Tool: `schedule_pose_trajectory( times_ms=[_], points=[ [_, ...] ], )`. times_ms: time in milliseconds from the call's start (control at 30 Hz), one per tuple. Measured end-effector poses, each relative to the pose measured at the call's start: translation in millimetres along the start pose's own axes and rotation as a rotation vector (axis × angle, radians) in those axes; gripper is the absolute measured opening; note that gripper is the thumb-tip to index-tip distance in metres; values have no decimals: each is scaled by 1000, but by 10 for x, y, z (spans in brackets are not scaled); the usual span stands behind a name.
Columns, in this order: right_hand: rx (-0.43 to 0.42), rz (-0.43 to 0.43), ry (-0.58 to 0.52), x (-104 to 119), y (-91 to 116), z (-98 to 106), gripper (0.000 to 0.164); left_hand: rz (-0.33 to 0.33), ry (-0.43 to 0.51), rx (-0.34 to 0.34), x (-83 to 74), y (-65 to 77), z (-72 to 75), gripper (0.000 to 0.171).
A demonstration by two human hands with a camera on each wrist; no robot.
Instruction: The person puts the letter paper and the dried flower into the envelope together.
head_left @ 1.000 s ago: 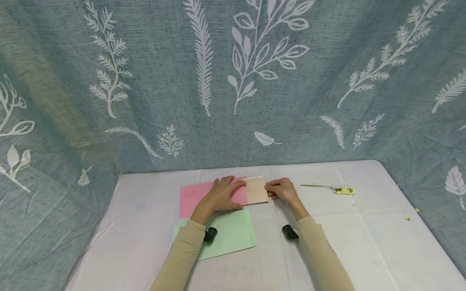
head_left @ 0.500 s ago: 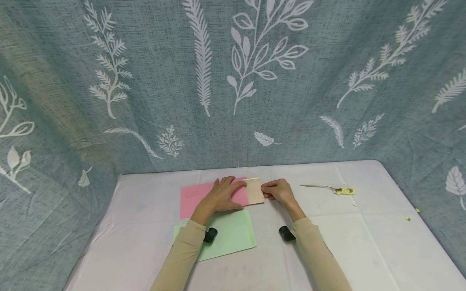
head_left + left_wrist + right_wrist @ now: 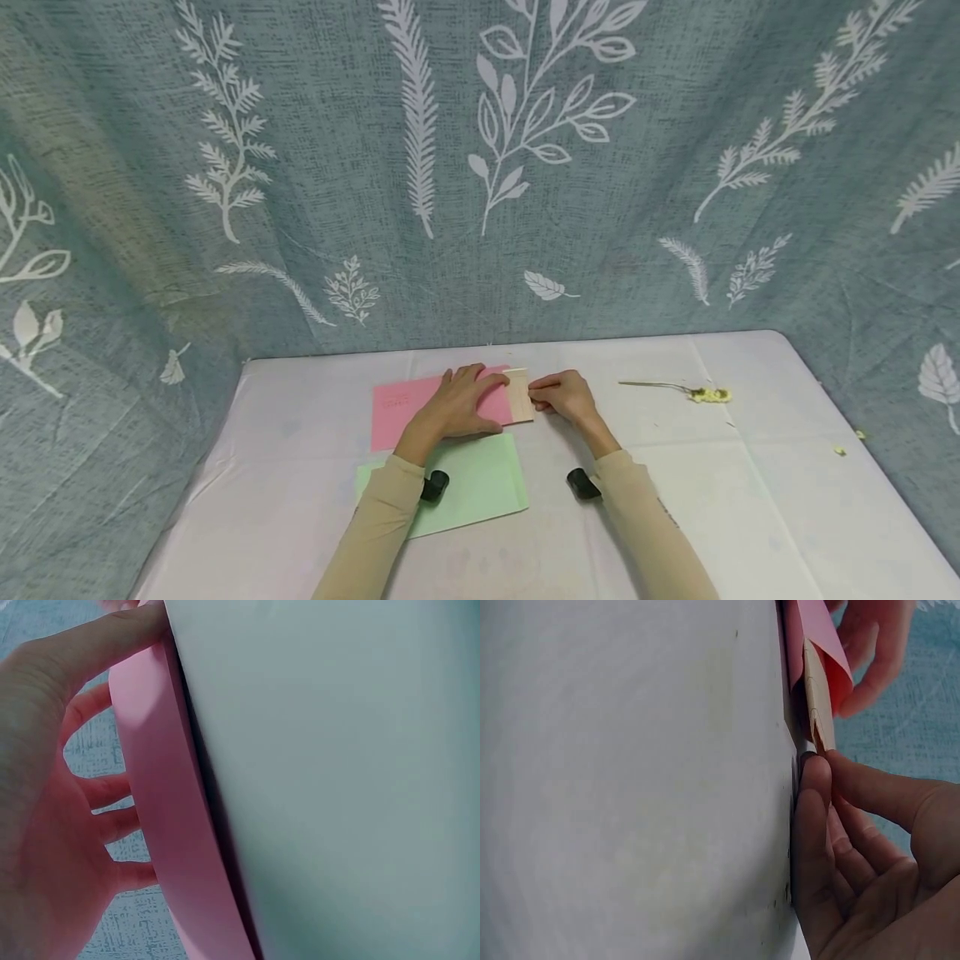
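Observation:
A pink envelope (image 3: 406, 406) lies at the back of the table, its right end gaping around a beige card (image 3: 521, 397) with a wood-like grain. Spread over that end, my left hand (image 3: 457, 406) holds the envelope, thumb at the near edge and fingers across the top toward the far edge. In the left wrist view, fingertips (image 3: 136, 874) touch the pink paper. My right hand (image 3: 566, 396) pinches the card's outer end between thumb and fingers, as the right wrist view shows the card (image 3: 819, 697) entering the envelope (image 3: 821, 630). The card's inner part is hidden.
A light green envelope or folder (image 3: 472, 483) lies just in front, partly under the left forearm. Toward the right is a thin-handled fork-like utensil (image 3: 655, 384) with yellow crumbly bits (image 3: 709, 394). A patterned curtain (image 3: 480, 167) hangs behind the white-covered table (image 3: 675, 517).
My right hand has moved left, and the card has slid farther into the pink envelope, so less of it shows. The left hand stays almost still.

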State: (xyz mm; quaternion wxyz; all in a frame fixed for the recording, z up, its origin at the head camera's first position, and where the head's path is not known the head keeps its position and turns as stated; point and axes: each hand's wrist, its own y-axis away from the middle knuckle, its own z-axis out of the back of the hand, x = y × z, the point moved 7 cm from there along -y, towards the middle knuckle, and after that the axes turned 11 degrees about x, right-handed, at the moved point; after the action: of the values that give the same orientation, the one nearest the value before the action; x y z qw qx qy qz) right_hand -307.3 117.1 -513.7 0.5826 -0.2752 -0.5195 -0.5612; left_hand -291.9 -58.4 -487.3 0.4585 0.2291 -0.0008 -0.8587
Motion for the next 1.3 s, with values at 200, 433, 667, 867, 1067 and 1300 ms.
schedule_pose_trajectory(
  times_ms=[200,433,667,867,1067,1300],
  points=[
    [-6,-3,36,16,6,-41,15,-6,-4,-3,-14,-1,-3,70],
    [2,3,54,42,6,-70,14,-13,-11,-11,-17,-8,1,70],
    [10,23,59,85,5,-113,13,-12,-13,-6,-8,-21,4,71],
    [24,18,42,107,1,-149,13,-21,-6,-13,-14,-13,24,70],
    [42,43,36,121,-16,-186,13,-26,-5,-22,-22,-6,33,71],
    [103,86,-24,143,-26,-270,15,-27,-18,-20,-40,-10,27,71]
  ],
)
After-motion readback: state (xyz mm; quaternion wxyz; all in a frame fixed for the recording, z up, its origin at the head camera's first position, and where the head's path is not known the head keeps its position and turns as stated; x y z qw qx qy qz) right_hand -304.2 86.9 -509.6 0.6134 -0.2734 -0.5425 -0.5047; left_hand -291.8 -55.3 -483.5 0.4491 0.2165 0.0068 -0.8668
